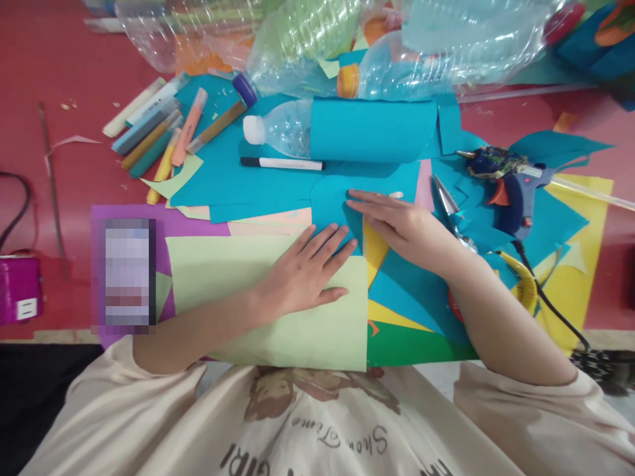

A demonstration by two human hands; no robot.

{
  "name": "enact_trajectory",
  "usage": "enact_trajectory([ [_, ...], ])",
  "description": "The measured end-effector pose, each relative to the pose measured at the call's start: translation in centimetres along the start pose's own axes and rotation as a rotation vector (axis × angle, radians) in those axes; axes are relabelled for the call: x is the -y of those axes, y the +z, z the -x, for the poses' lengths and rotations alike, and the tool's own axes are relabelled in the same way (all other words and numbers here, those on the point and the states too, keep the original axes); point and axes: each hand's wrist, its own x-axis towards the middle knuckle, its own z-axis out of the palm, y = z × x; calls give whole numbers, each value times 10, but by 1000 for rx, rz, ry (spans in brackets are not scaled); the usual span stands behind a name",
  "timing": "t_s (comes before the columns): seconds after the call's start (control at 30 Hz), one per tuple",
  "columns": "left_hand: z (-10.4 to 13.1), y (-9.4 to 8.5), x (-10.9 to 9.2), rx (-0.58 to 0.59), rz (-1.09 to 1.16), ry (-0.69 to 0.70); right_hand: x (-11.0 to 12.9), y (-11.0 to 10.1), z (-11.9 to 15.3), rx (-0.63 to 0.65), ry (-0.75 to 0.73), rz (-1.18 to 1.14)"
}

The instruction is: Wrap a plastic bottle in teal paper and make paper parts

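Note:
My left hand (pixel 305 274) lies flat with fingers spread on a pale green sheet (pixel 268 337), its fingertips reaching a blue piece of paper (pixel 330 205). On that blue piece rest the fingertips of my right hand (pixel 397 221), stretched out with nothing held. Beyond both hands lies a clear bottle with a white cap (pixel 254 130), its body wrapped in blue paper (pixel 372 130). A black and white marker (pixel 282 163) sits just in front of the bottle.
Scissors (pixel 449 198) and a glue gun (pixel 518 192) with a cord lie at the right, near a yellow tape roll (pixel 526 284). Several markers (pixel 149 129) and a phone (pixel 127 272) are at the left. More bottles (pixel 397 63) fill the back.

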Motion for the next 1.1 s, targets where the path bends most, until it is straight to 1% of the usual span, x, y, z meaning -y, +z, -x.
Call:
enact_trajectory([
  [0.1, 0, 1, 0, 0, -25, -1, 1, 1, 0, 6, 1, 19],
  [0.23, 1, 3, 1, -39, -60, 5, 2, 1, 0, 0, 0, 8],
  [0.4, 4, 2, -2, -66, -125, 47, 1, 1, -1, -11, 13, -5],
  [0.53, 6, 1, -5, -95, -132, 78, -1, 1, -2, 5, 11, -15],
  [0.63, 6, 1, -7, -85, -132, 74, -1, 0, -2, 14, 17, -13],
  [0.87, 6, 0, -11, 2, -68, 39, -1, 1, -3, 4, 17, -6],
  [0.93, 6, 1, -11, 10, -63, 35, 3, 0, -2, -20, 14, 9],
  [1.0, 6, 1, -11, 17, -54, 33, 13, -3, -5, -78, 19, 49],
  [1.07, 6, 1, -11, 30, -42, 29, 27, -5, -14, -140, 13, 121],
  [1.1, 6, 2, -11, 37, -37, 25, 34, -5, -22, -144, -12, 169],
])
